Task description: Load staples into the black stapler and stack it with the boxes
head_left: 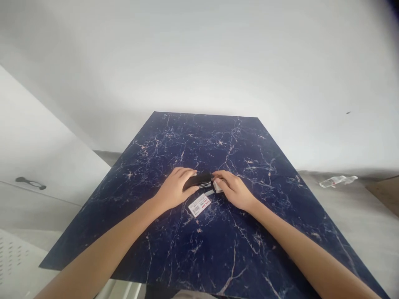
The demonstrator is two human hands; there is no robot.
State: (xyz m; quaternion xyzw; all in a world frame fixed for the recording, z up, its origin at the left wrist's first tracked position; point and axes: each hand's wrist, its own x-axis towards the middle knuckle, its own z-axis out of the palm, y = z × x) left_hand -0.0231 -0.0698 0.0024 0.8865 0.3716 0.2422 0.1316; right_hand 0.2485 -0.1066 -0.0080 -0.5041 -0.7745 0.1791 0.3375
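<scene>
My left hand (177, 187) is closed around the left part of a black stapler (201, 179), thumb along the near side and fingers over the far side. A bright metal strip shows along the stapler's near side. At its right end my right hand (232, 189) is closed, with a small whitish piece (217, 186) under the thumb and fingers; its kind is not clear. The right fingertips are close to the stapler, and whether they touch it is hard to tell. Just in front lies a small white box (200, 205) with red and black print and a barcode. A short silvery strip (210, 193) lies beside it.
The dark blue marble-patterned table (202, 141) stands against a pale wall (205, 50). A clear plastic bottle (338, 181) lies on the floor at right, near a brown board (385, 193). At left is a white cabinet with a dark handle (31, 183).
</scene>
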